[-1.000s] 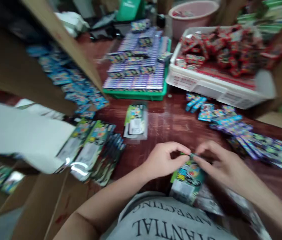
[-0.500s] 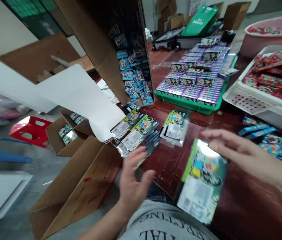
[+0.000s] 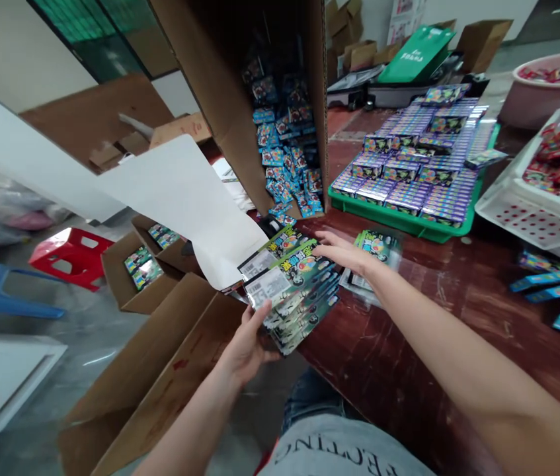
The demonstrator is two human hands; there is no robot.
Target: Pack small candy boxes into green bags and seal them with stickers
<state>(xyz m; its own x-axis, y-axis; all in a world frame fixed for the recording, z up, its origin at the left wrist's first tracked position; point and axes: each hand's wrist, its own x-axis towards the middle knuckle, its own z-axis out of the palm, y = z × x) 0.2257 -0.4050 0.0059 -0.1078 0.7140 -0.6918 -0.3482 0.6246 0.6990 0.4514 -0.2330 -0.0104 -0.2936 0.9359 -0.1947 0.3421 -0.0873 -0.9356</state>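
A stack of flat green packs (image 3: 304,301) with cartoon print and white labels sits at the table's edge. My left hand (image 3: 250,340) grips its near left corner, thumb on the top pack and the other fingers low at the side, partly hidden. At the stack's far right corner is my right hand (image 3: 342,251), its fingers stretched out and touching the top pack's edge. A second row of green packs (image 3: 284,243) shows just behind. Beyond my right wrist, a few clear-edged green packs (image 3: 376,246) lie partly covered by my forearm.
A tall carton (image 3: 317,99) of blue packets stands behind the stack. A green tray (image 3: 403,225) of purple boxes and a white basket (image 3: 522,218) of red packets are at the right. An open carton (image 3: 185,370) stands at the lower left, near a red stool (image 3: 74,258).
My right hand has moved left from over a green pack at the table's front to the stack. That pack no longer lies there. My left hand has closed on the stack's corner.
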